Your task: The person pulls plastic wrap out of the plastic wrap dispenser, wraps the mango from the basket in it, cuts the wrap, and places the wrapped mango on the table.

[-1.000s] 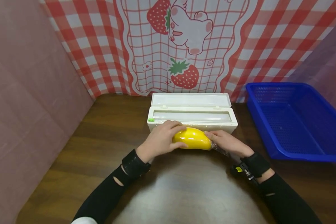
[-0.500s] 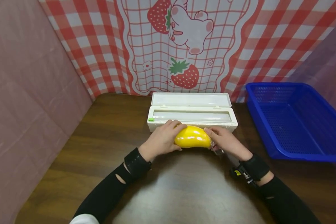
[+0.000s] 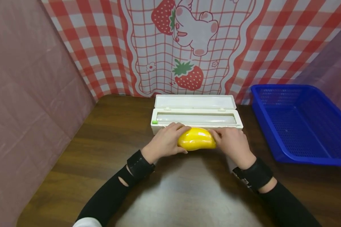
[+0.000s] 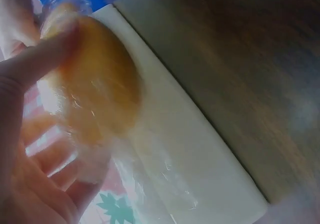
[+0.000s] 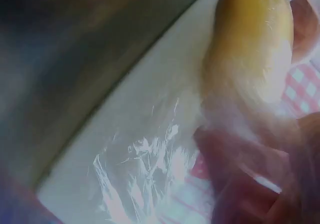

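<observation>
A glossy yellow mango (image 3: 197, 139), covered in clear cling film, is held just in front of a white cling film dispenser (image 3: 197, 110). My left hand (image 3: 165, 141) grips its left end, thumb on the near side and fingers over the far side. At the right end my right hand (image 3: 235, 145) has its fingers curled and pinches the film there. In the right wrist view, loose crinkled cling film (image 5: 145, 179) spreads across the dispenser's white side. Film also lies against the left fingers in the left wrist view. Most right fingertips are hidden in the head view.
The dispenser's lid (image 3: 195, 101) stands open at the back, and a green slider (image 3: 155, 122) sits at its left end. A blue plastic basket (image 3: 265, 132) stands at the right. Behind the wooden table (image 3: 102, 151) hangs a red checked cloth (image 3: 102, 53).
My right hand has turned over, its knuckles now up, and the film tail at the mango's right end has gone out of sight. The left hand keeps its grip, almost unmoved.
</observation>
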Action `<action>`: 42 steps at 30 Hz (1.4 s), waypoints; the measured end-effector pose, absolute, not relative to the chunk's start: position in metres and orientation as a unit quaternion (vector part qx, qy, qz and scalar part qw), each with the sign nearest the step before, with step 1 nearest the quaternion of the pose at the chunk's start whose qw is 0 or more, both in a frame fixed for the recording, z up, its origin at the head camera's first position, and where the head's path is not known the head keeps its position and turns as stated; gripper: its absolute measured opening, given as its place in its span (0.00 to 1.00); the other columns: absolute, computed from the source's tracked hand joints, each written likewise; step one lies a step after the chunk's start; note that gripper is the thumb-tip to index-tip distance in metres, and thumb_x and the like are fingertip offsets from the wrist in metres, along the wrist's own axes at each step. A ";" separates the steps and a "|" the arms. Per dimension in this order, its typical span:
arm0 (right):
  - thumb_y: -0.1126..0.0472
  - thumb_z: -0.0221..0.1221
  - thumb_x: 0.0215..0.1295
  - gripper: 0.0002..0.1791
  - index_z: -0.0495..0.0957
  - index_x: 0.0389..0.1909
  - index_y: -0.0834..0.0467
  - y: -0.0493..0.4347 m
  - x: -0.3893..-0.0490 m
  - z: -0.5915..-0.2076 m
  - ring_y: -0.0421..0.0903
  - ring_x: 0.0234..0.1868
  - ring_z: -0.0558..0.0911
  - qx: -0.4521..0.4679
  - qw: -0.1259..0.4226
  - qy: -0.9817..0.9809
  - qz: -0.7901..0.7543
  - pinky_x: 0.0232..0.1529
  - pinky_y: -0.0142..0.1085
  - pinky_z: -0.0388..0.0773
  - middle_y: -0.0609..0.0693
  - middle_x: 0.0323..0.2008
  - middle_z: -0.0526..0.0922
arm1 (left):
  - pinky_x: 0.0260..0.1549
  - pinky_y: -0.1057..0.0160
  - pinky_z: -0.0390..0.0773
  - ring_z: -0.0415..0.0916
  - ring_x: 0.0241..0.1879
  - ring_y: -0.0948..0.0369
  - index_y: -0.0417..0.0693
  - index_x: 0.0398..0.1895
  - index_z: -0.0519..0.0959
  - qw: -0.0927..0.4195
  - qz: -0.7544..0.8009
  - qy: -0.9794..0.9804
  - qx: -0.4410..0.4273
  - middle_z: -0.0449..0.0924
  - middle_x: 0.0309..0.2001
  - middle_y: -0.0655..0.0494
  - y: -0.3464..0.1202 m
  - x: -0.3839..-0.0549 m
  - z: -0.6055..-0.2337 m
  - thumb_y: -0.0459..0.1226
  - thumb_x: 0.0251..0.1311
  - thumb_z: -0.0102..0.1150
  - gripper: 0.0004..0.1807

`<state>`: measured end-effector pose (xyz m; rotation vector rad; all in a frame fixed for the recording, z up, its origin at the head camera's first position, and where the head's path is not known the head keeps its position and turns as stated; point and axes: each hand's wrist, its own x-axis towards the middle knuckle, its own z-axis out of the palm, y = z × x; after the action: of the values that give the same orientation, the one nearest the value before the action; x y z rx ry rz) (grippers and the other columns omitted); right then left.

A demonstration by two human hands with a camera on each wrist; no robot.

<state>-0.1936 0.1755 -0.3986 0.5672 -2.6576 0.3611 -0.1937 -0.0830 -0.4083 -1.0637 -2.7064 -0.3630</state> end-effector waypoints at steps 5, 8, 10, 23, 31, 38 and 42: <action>0.44 0.61 0.54 0.13 0.79 0.27 0.50 0.180 -0.191 -0.399 0.44 0.17 0.69 0.238 0.240 -0.933 0.120 0.16 0.41 0.68 0.44 0.17 0.71 | 0.45 0.60 0.71 0.65 0.47 0.61 0.54 0.64 0.65 0.105 -0.121 -0.918 -0.364 0.69 0.53 0.56 -0.083 -0.192 -0.410 0.57 0.37 0.69 0.46; 0.41 0.62 0.52 0.25 0.78 0.44 0.55 0.177 -0.190 -0.406 0.42 0.29 0.72 0.330 0.209 -0.911 0.134 0.28 0.38 0.73 0.47 0.33 0.75 | 0.46 0.60 0.71 0.66 0.47 0.61 0.54 0.63 0.66 0.106 -0.128 -0.916 -0.365 0.70 0.53 0.56 -0.083 -0.192 -0.411 0.58 0.37 0.68 0.46; 0.39 0.64 0.47 0.34 0.74 0.51 0.56 0.176 -0.190 -0.411 0.43 0.34 0.72 0.368 0.180 -0.902 0.139 0.33 0.38 0.73 0.48 0.40 0.73 | 0.47 0.61 0.70 0.67 0.46 0.61 0.53 0.63 0.66 0.108 -0.136 -0.915 -0.365 0.71 0.53 0.56 -0.083 -0.193 -0.412 0.59 0.37 0.68 0.46; 0.43 0.69 0.42 0.42 0.68 0.59 0.53 0.179 -0.205 -0.424 0.44 0.36 0.74 0.374 0.114 -0.905 0.170 0.38 0.41 0.74 0.50 0.43 0.74 | 0.38 0.66 0.70 0.66 0.35 0.66 0.49 0.51 0.65 0.062 -0.189 -0.924 -0.325 0.70 0.39 0.61 -0.080 -0.196 -0.414 0.63 0.40 0.63 0.40; 0.42 0.67 0.45 0.40 0.69 0.61 0.52 0.182 -0.213 -0.423 0.44 0.45 0.75 0.387 0.088 -0.900 0.182 0.45 0.43 0.72 0.50 0.49 0.77 | 0.37 0.66 0.68 0.67 0.36 0.64 0.48 0.55 0.66 0.008 -0.196 -0.928 -0.317 0.70 0.41 0.62 -0.081 -0.200 -0.413 0.65 0.47 0.54 0.40; 0.39 0.63 0.49 0.36 0.71 0.58 0.53 0.182 -0.218 -0.425 0.41 0.42 0.74 0.400 0.065 -0.895 0.186 0.45 0.41 0.71 0.46 0.48 0.77 | 0.37 0.65 0.68 0.68 0.36 0.63 0.49 0.57 0.65 -0.017 -0.200 -0.931 -0.304 0.71 0.41 0.61 -0.081 -0.201 -0.415 0.67 0.50 0.49 0.40; 0.38 0.61 0.50 0.33 0.72 0.54 0.52 0.182 -0.218 -0.428 0.40 0.38 0.73 0.396 0.057 -0.895 0.196 0.42 0.39 0.70 0.43 0.43 0.78 | 0.35 0.65 0.68 0.67 0.34 0.63 0.49 0.57 0.65 -0.026 -0.199 -0.932 -0.303 0.70 0.38 0.61 -0.081 -0.202 -0.418 0.67 0.51 0.47 0.39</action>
<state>-0.2178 0.1821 -0.4275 1.2019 -2.7141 0.5943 -0.2016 -0.0814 -0.4176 -0.9666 -2.9761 -0.6362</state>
